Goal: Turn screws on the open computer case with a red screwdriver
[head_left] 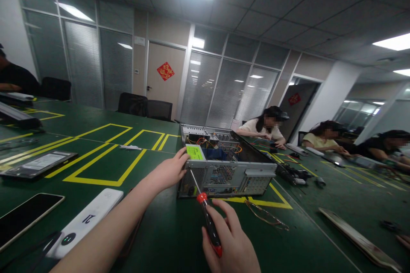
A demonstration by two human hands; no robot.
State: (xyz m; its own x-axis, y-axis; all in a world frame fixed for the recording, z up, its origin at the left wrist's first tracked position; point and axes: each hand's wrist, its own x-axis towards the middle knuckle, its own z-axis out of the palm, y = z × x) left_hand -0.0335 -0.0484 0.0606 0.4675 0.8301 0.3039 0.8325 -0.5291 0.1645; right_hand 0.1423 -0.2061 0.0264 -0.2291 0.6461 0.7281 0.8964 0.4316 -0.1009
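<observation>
A red-and-black screwdriver (pixel 209 222) is gripped in my right hand (pixel 232 236). Its metal shaft slants up and away, with the tip at the upper left of the computer case's rear panel (pixel 224 175); whether it sits in a screw is too small to tell. The case (pixel 256 160) lies on its side with its top open, showing wires and inner parts. My left hand (pixel 173 169) is closed on the near left corner, its fingers around the power supply (pixel 196 152) with a bright green label. Part of those fingers is hidden behind the corner.
On the green table (pixel 166 230) lie a hard drive (pixel 40 164), a phone (pixel 28 217) and a white device marked 21 (pixel 89 217) at left. Glasses (pixel 267 215), cables (pixel 296 175) and a long flat piece (pixel 358 236) are at right. Several people sit around.
</observation>
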